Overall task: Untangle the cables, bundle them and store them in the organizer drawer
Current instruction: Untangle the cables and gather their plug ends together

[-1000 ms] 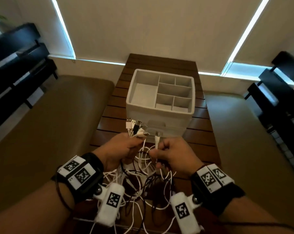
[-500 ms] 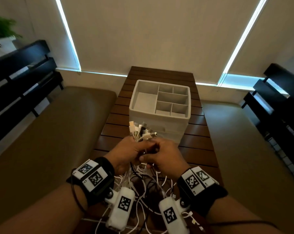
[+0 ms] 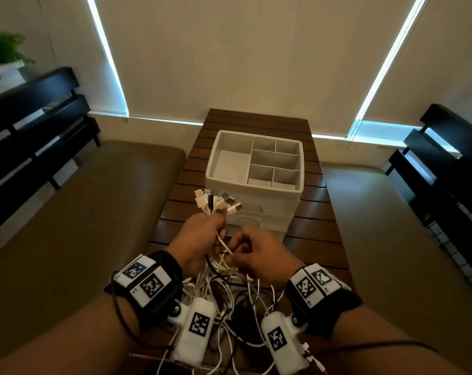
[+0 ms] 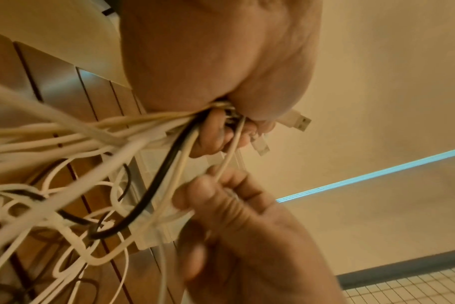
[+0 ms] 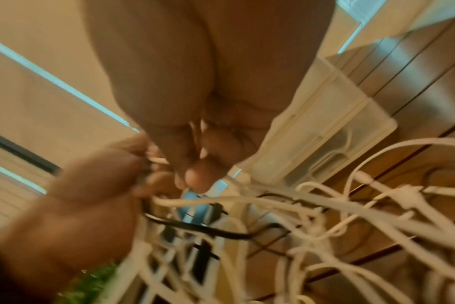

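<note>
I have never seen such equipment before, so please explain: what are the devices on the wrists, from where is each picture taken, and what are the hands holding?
No robot is here: a person works with bare hands. The wrist bands with the black-and-white squares carry small cameras. The head view looks down from the person's head; the other two look along each hand from its wrist.

The left hand grips a bunch of cables just below their plugs. The right hand pinches one white cable. The rest of the tangle hangs onto the wooden table. Behind stands the white organizer, its top compartments empty.
</note>
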A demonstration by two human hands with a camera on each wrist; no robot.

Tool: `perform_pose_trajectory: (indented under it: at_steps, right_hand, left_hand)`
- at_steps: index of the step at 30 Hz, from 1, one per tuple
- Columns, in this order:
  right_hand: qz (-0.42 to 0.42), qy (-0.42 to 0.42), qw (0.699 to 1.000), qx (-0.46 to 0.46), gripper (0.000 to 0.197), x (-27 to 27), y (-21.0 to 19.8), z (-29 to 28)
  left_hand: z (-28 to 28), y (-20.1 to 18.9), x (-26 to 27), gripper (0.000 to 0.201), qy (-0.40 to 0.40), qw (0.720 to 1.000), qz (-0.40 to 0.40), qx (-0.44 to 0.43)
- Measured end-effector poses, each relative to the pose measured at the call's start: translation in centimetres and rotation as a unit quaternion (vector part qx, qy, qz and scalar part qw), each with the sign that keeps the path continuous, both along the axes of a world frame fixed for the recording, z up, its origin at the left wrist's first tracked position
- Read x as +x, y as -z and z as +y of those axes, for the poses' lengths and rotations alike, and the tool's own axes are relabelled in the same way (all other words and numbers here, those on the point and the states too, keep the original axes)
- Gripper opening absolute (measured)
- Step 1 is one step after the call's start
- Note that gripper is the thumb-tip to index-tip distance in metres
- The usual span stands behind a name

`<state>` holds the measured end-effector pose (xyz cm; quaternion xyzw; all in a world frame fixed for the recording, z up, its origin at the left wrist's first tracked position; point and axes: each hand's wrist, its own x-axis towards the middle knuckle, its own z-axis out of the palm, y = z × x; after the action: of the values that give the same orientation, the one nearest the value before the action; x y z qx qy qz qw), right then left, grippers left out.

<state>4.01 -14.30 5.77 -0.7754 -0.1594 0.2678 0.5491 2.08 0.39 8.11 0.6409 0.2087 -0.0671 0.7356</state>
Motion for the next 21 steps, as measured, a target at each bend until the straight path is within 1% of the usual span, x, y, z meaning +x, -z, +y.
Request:
perform_pose_trajectory:
  at_steps: [2,4,5,7,8,9,10,11,12,13,14,15,16,17,19,21]
  right_hand:
    - [-0.021,-0.032,0.998,-0.040,0.014,0.3,1.0,-0.7]
    - [-0.034,-0.037,0.996,-0.070,0.015,0.8,2.1,-1.5]
    - [-0.034,-0.032,0.996,-0.082,0.013,1.0,2.4,-1.8]
    - [-0.034,-0.024,0.994,-0.104,0.006,1.4,2.9,-2.4]
    - [-0.045,-0.027,0.991,-0.122,0.004,1.8,3.1,-2.6]
    - [-0.062,-0.038,0.986,-0.149,0.002,2.0,3.1,-2.8]
    - [-0.080,-0.053,0.979,-0.180,0.001,2.3,3.2,-3.0]
    - [-0.093,-0.066,0.972,-0.206,0.001,2.4,3.2,-3.2]
    - [-0.098,-0.070,0.967,-0.223,0.003,2.6,3.3,-3.5]
    - [-0.100,-0.066,0.966,-0.229,0.009,2.6,3.4,-3.9]
    - [-0.096,-0.055,0.968,-0.227,0.015,2.6,3.6,-4.2]
    - [-0.084,-0.037,0.973,-0.212,0.018,2.6,3.7,-4.3]
    - [-0.071,-0.015,0.979,-0.191,0.017,2.5,3.8,-4.3]
    - [-0.066,0.006,0.984,-0.168,0.015,2.5,3.7,-4.2]
    - [-0.097,0.030,0.985,-0.138,0.018,2.7,3.1,-3.5]
    - [-0.138,0.024,0.982,-0.129,0.024,3.0,2.2,-2.6]
  left_hand:
    - [0.3,-0.4,0.6,0.040,-0.025,0.999,-0.021,-0.002]
    - [0.9,-1.0,0.8,0.036,-0.048,0.998,-0.039,-0.032]
    - [1.2,-1.5,0.8,0.034,-0.047,0.997,-0.039,-0.050]
    - [1.9,-2.4,0.6,0.033,-0.008,0.997,-0.036,-0.071]
    - [2.1,-3.1,0.4,0.034,0.028,0.998,-0.039,-0.044]
    - [2.3,-3.8,0.2,0.037,0.070,0.996,-0.042,0.032]
    - [2.7,-4.7,0.1,0.043,0.122,0.980,-0.049,0.151]
    - [3.2,-5.7,0.1,0.045,0.174,0.941,-0.056,0.286]
    - [3.8,-6.7,0.1,0.041,0.210,0.887,-0.067,0.406]
    - [4.4,-7.7,0.2,0.034,0.228,0.834,-0.078,0.496]
    - [5.1,-8.4,0.3,0.028,0.230,0.792,-0.087,0.558]
    - [5.7,-8.8,0.3,0.027,0.217,0.769,-0.096,0.594]
    - [6.0,-8.8,0.4,0.029,0.194,0.767,-0.105,0.603]
    - [6.0,-8.6,0.4,0.032,0.169,0.780,-0.118,0.591]
    - [5.1,-7.4,0.4,0.030,0.130,0.840,-0.140,0.508]
    - [3.4,-5.6,0.2,0.020,0.120,0.898,-0.142,0.399]
